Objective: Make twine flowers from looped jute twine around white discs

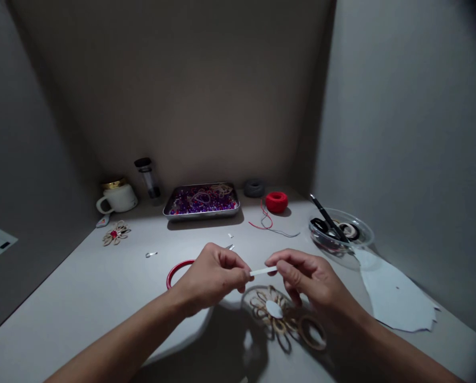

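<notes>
A short, narrow white strip (263, 271) is stretched between my two hands above the table. My left hand (218, 274) pinches its left end, and my right hand (308, 274) pinches the right end. Below them lies a flower of looped brown cord with a white round centre (274, 309). Beside that flower, under my right hand, is a brown ring (312, 333), which looks like a roll of tape. Red-handled scissors (179, 268) lie partly hidden behind my left hand, with the blade tip showing past it.
A metal tray (202, 216) of purple beads stands at the back, near a red cord roll (277, 202) and a grey roll (254, 188). At right are a clear bowl (368, 234) with a pen and white sheet material (393, 292). A mug (120, 198) and another cord flower (116, 233) sit left.
</notes>
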The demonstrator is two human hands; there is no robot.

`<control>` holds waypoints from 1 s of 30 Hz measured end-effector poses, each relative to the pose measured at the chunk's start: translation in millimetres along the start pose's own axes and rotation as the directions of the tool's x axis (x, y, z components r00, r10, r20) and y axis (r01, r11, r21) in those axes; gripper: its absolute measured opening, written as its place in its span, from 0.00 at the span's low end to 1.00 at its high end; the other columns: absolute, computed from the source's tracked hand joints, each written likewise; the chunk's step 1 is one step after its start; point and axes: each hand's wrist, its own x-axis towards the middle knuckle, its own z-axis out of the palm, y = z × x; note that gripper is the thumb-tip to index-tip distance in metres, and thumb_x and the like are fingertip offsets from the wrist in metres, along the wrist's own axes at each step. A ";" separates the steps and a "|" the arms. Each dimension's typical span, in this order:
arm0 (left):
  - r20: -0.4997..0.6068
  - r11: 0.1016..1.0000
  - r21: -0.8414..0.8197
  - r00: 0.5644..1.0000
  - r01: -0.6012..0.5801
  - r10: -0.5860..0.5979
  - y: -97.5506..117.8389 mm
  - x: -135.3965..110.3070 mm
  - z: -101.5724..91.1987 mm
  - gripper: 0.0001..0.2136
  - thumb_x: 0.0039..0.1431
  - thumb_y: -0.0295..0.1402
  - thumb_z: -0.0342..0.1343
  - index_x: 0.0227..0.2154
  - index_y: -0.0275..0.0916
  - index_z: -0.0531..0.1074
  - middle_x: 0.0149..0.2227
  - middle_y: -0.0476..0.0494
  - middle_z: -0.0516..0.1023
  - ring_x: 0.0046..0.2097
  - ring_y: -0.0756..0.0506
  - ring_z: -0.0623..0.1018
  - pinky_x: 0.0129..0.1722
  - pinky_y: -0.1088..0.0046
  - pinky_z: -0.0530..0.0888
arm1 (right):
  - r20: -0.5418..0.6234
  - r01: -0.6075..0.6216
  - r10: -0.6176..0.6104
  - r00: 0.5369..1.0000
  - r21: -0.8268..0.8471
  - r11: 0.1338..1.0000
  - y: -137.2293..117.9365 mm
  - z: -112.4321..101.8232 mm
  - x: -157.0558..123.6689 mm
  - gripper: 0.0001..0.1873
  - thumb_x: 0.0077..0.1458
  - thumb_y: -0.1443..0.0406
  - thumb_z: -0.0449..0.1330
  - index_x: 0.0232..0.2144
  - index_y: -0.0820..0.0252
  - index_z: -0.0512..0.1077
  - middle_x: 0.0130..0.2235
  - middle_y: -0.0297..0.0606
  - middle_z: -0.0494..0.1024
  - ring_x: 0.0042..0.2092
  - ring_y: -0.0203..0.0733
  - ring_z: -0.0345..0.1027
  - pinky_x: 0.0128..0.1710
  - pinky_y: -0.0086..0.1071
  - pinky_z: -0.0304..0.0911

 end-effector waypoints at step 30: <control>0.030 0.999 0.026 0.999 0.038 -0.039 -1.8 4.4 -4.1 0.09 0.38 0.25 0.50 0.20 0.32 0.75 0.14 0.52 0.66 0.16 0.56 0.54 0.15 0.78 0.49 | 0.078 -0.138 0.120 0.990 0.295 0.945 15.1 -2.0 3.9 0.16 0.45 0.56 0.64 0.22 0.63 0.68 0.16 0.24 0.61 0.15 0.23 0.45 0.14 0.19 0.41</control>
